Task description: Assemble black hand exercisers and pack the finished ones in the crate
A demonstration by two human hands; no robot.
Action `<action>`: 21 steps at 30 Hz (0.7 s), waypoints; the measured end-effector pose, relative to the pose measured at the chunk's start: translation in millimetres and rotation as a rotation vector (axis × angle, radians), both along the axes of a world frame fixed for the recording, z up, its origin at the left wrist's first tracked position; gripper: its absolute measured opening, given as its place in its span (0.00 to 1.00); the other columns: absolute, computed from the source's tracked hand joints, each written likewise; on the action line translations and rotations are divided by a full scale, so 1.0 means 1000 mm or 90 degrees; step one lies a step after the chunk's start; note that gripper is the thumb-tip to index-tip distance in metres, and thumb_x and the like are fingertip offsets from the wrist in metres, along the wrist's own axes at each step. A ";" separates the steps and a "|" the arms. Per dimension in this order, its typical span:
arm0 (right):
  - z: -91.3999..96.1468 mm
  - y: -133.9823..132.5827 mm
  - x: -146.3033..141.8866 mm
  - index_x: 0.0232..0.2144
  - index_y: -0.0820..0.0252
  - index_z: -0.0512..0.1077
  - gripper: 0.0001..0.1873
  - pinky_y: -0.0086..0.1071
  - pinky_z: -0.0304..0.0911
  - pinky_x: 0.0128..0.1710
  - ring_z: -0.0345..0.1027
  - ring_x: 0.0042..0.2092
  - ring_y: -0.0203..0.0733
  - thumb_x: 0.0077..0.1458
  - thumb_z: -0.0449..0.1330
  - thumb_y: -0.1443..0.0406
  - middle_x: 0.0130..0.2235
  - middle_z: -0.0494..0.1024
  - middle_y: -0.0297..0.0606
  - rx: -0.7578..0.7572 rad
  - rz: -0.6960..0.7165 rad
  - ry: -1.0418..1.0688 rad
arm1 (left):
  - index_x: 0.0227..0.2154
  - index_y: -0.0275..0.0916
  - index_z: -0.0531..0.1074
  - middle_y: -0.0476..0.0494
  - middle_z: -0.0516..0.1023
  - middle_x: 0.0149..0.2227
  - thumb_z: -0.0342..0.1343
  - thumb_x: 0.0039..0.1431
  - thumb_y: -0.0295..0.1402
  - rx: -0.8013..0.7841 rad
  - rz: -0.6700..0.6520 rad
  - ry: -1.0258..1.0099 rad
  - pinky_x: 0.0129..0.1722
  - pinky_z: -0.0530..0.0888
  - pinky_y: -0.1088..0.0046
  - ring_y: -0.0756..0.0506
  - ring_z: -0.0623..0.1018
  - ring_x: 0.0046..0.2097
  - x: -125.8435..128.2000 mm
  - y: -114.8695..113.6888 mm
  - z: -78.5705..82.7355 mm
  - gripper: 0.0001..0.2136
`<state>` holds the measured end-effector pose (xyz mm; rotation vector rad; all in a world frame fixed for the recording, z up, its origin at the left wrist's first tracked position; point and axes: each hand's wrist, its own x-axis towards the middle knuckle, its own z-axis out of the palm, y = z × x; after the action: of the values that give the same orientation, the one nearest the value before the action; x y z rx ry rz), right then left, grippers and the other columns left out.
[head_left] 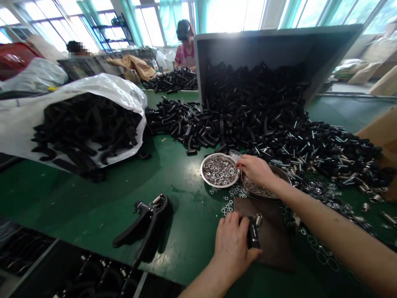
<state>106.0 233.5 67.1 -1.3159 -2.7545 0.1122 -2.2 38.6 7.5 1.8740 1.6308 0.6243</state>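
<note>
My left hand (pixel 231 244) is closed around a black hand-grip part (pixel 253 234) on a dark flat plate (pixel 276 244). A small coil spring (pixel 258 220) sticks up at that part's far end. Over the two round metal dishes, my right hand (pixel 256 169) has its fingertips pinched together at the rim of the left dish (pixel 203 176), which is full of small rings and washers. Whatever those fingers hold is too small to make out. Beneath the right hand, the second dish (pixel 263 190) contains small metal pieces. A hand gripper (pixel 151 219) with a spring lies to the left.
Black handles spill from a tilted grey bin (pixel 279 47) and a white sack (pixel 118 89). Loose washers (pixel 228 207) and large rings (pixel 322 250) lie on the green table (pixel 186 198). A divided crate (pixel 37 265) is at lower left. Another person (pixel 185 54) sits beyond.
</note>
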 end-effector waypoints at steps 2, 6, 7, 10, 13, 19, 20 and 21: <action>-0.005 0.019 -0.023 0.37 0.58 0.74 0.12 0.33 0.59 0.36 0.66 0.44 0.44 0.59 0.50 0.67 0.40 0.74 0.43 0.032 0.022 -0.074 | 0.45 0.43 0.69 0.38 0.69 0.46 0.70 0.34 0.38 -0.010 -0.010 0.029 0.45 0.63 0.52 0.33 0.67 0.46 0.000 0.001 0.001 0.30; -0.019 0.037 -0.056 0.36 0.63 0.74 0.14 0.34 0.60 0.35 0.65 0.44 0.47 0.58 0.48 0.71 0.41 0.73 0.50 0.029 0.048 -0.131 | 0.46 0.42 0.68 0.39 0.70 0.45 0.69 0.35 0.41 -0.018 -0.029 0.068 0.45 0.65 0.53 0.35 0.67 0.46 -0.002 0.004 0.000 0.31; -0.023 0.037 -0.061 0.36 0.65 0.74 0.15 0.35 0.60 0.35 0.65 0.44 0.48 0.58 0.47 0.72 0.41 0.72 0.51 0.029 0.049 -0.144 | 0.46 0.42 0.68 0.40 0.69 0.45 0.69 0.35 0.43 -0.016 -0.034 0.078 0.45 0.66 0.54 0.35 0.67 0.46 -0.003 0.004 -0.001 0.32; -0.029 0.032 -0.066 0.38 0.69 0.72 0.16 0.36 0.61 0.35 0.65 0.44 0.50 0.59 0.44 0.73 0.41 0.72 0.54 0.045 0.028 -0.172 | 0.46 0.42 0.66 0.43 0.69 0.45 0.66 0.37 0.49 0.005 -0.044 0.101 0.45 0.67 0.56 0.38 0.67 0.46 -0.004 0.002 -0.003 0.32; -0.025 0.025 -0.055 0.41 0.70 0.70 0.16 0.36 0.62 0.35 0.65 0.44 0.50 0.59 0.43 0.73 0.41 0.72 0.54 0.062 0.001 -0.191 | 0.47 0.42 0.66 0.44 0.68 0.45 0.64 0.40 0.50 0.024 -0.049 0.118 0.45 0.67 0.58 0.39 0.67 0.46 -0.005 0.000 -0.004 0.31; -0.006 0.026 -0.023 0.43 0.63 0.68 0.13 0.33 0.61 0.38 0.66 0.44 0.45 0.61 0.46 0.69 0.42 0.72 0.46 0.076 0.006 -0.197 | 0.47 0.42 0.66 0.44 0.68 0.44 0.64 0.42 0.48 0.033 -0.049 0.124 0.46 0.67 0.57 0.39 0.67 0.46 -0.004 -0.001 -0.001 0.29; -0.005 0.027 -0.023 0.42 0.62 0.69 0.13 0.33 0.61 0.38 0.66 0.44 0.44 0.61 0.46 0.68 0.43 0.72 0.46 0.077 0.011 -0.195 | 0.47 0.43 0.66 0.44 0.68 0.45 0.64 0.42 0.48 0.033 -0.048 0.124 0.46 0.67 0.57 0.39 0.67 0.47 -0.003 -0.001 -0.001 0.29; -0.005 0.028 -0.025 0.42 0.61 0.69 0.13 0.33 0.61 0.38 0.66 0.45 0.44 0.61 0.46 0.67 0.43 0.72 0.45 0.077 0.018 -0.194 | 0.47 0.43 0.66 0.44 0.68 0.45 0.64 0.41 0.48 0.034 -0.047 0.123 0.47 0.67 0.57 0.39 0.66 0.47 -0.003 -0.001 -0.001 0.29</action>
<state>81.3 261.5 62.0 -1.3627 -2.9692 -0.2711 -5.3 37.3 6.8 2.0772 1.6697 0.4721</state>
